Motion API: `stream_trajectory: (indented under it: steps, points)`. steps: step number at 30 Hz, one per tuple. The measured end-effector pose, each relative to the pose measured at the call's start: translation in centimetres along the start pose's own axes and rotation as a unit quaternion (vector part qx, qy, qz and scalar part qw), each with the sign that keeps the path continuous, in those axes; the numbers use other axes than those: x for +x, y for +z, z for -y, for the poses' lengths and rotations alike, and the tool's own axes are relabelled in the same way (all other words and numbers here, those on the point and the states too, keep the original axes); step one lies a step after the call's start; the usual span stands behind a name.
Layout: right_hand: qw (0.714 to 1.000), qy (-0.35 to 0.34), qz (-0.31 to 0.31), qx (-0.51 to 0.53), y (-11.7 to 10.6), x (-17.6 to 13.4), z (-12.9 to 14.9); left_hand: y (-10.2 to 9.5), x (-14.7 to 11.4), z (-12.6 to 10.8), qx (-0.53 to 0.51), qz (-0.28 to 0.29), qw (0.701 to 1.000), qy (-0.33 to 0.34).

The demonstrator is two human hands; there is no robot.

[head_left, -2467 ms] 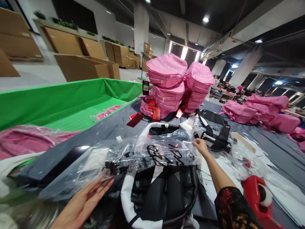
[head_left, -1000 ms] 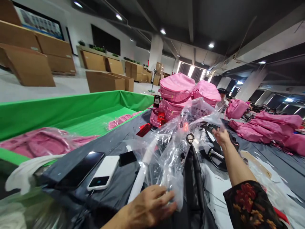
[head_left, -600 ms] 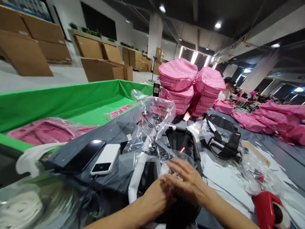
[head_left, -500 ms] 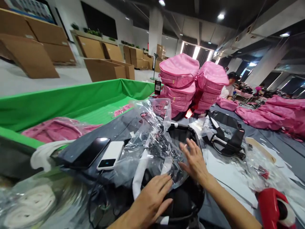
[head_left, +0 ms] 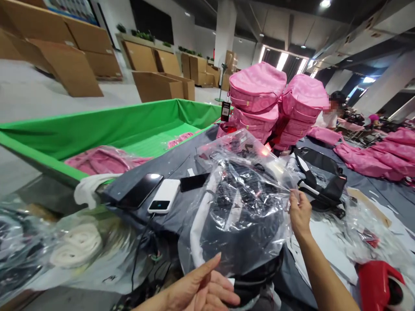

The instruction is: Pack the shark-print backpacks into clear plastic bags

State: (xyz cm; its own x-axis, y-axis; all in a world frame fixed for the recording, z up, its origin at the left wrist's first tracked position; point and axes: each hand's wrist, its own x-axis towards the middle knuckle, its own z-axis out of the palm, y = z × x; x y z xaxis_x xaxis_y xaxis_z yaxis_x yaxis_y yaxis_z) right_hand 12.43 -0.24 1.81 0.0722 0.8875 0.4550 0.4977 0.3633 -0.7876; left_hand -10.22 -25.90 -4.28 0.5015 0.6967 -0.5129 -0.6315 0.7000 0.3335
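Observation:
A black backpack (head_left: 240,285) with a white-wrapped strap (head_left: 197,224) lies in front of me. Clear plastic bag (head_left: 256,229) film is spread over most of it. At the bag's right edge, my right hand (head_left: 300,214) is closed, pinching the plastic and pulling it taut. My left hand (head_left: 207,291) is turned palm up at the near side of the backpack, thumb raised and fingers stretched out, holding nothing. It is close to the lower edge of the plastic; whether it touches cannot be made out.
Left of the backpack lie a white power bank (head_left: 164,196), a dark tablet (head_left: 141,191) and a phone (head_left: 193,182). Pink backpacks (head_left: 259,84) are stacked behind. A green-lined bin (head_left: 129,116) stands left. At right are another black bag (head_left: 320,177) and a red tape dispenser (head_left: 372,285).
The crumpled plastic has been spread flat across the backpack. My right hand has moved right and closed on its edge. My left hand has turned palm up, lower down.

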Motion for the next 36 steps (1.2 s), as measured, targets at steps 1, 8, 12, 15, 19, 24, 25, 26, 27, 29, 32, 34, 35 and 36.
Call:
stream_trajectory:
  steps: [1,8,12,15,19,24,25,26,27,29,32,34,35,36]
  points:
    - [0.999,0.009,-0.033,-0.021,-1.0,0.2,-1.4,0.3,0.4,0.0,-0.005,0.030,0.999,-0.009]
    - [0.951,-0.149,0.008,-0.272,-7.0,-3.8,-3.7,2.2,0.5,-4.2,0.024,-0.111,0.975,0.188]
    - [0.873,-0.326,0.306,-0.193,-6.4,-8.6,1.5,2.1,0.5,-5.8,0.081,-0.170,0.946,0.265]
    - [0.837,-0.330,0.379,-0.217,-4.8,-11.2,3.0,2.5,0.5,-5.6,0.170,-0.212,0.917,0.291]
    - [0.845,-0.371,0.310,-0.229,-3.4,-12.2,2.7,3.3,0.0,-6.7,0.123,-0.271,0.890,0.346]
    - [0.856,-0.315,0.395,-0.109,-2.0,-11.7,4.8,2.9,-1.2,-9.5,0.038,-0.320,0.829,0.457]
    - [0.862,-0.263,0.425,-0.083,-1.5,-11.6,5.3,2.8,-1.3,-9.4,0.050,-0.310,0.837,0.448]
    - [0.870,-0.206,0.444,-0.062,-0.9,-11.4,5.8,2.7,-1.4,-9.0,0.079,-0.286,0.858,0.420]
    - [0.880,-0.151,0.448,-0.045,-0.2,-11.2,6.1,2.7,-1.2,-8.4,0.120,-0.253,0.884,0.375]
    - [0.901,-0.058,0.429,-0.021,1.5,-11.0,6.6,2.9,-0.5,-6.8,0.210,-0.183,0.918,0.284]
    - [0.904,0.011,0.426,0.025,3.7,-11.2,7.0,3.3,1.0,-5.2,0.280,-0.158,0.907,0.270]
    - [0.893,0.026,0.448,0.048,4.3,-11.4,7.1,3.1,1.7,-5.1,0.287,-0.182,0.884,0.320]
    - [0.887,0.030,0.457,0.053,4.2,-11.4,7.1,2.8,1.9,-5.2,0.290,-0.197,0.872,0.342]
    - [0.883,0.032,0.464,0.057,3.8,-11.3,6.8,2.2,1.9,-5.4,0.299,-0.212,0.858,0.360]
